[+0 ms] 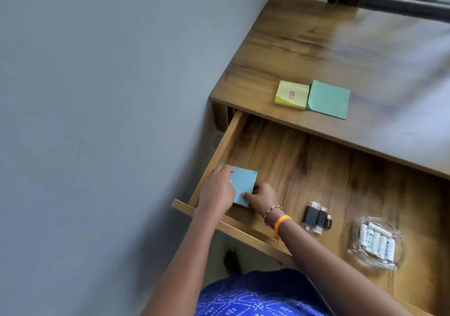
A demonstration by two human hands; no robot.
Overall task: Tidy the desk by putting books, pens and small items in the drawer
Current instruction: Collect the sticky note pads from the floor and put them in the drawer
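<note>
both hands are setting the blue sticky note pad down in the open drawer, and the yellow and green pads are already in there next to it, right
Not quite. The head view shows the yellow pad and green pad on the desk top, not in the drawer. The rest holds: the left hand and right hand hold the blue pad in the open drawer.

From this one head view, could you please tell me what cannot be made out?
- Blue note pad: its near edges lie under the left hand and right hand.
- Yellow pad: the red label is too small to read.
- Desk: its right part is blurred and glared, then cut by the frame.
- Clear bag: the white items inside are blurred.
- Drawer: the back is hidden under the desk.
</note>
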